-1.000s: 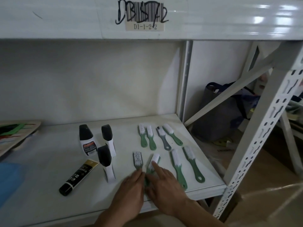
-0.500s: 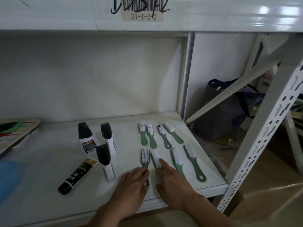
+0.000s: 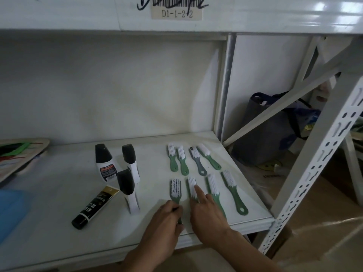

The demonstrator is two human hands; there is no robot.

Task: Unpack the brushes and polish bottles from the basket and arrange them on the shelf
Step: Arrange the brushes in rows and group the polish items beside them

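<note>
Two rows of white-bristled brushes lie on the white shelf point(image 3: 59, 193). The back row holds green brushes point(image 3: 172, 160) and one grey brush point(image 3: 197, 160). In the front row, my left hand point(image 3: 165, 218) is closed around the handle of the leftmost green brush point(image 3: 175, 189). My right hand point(image 3: 208, 214) lies flat, its index finger resting on the bristles of the second green brush point(image 3: 192, 186), whose handle is hidden beneath it. Three black-capped polish bottles point(image 3: 105, 163) point(image 3: 130, 160) point(image 3: 127, 191) stand to the left. A black and gold tube point(image 3: 96, 207) lies in front of them.
A painted board point(image 3: 19, 154) and something blue point(image 3: 9, 209) sit at the shelf's left end. A perforated white post point(image 3: 314, 173) and diagonal brace stand to the right. A grey bag point(image 3: 265, 138) sits on the floor behind. The labelled upper shelf point(image 3: 176, 12) hangs overhead.
The two front-left brushes have been turned from a splayed pair to lie parallel with the row. My left hand has closed on the leftmost brush's handle.
</note>
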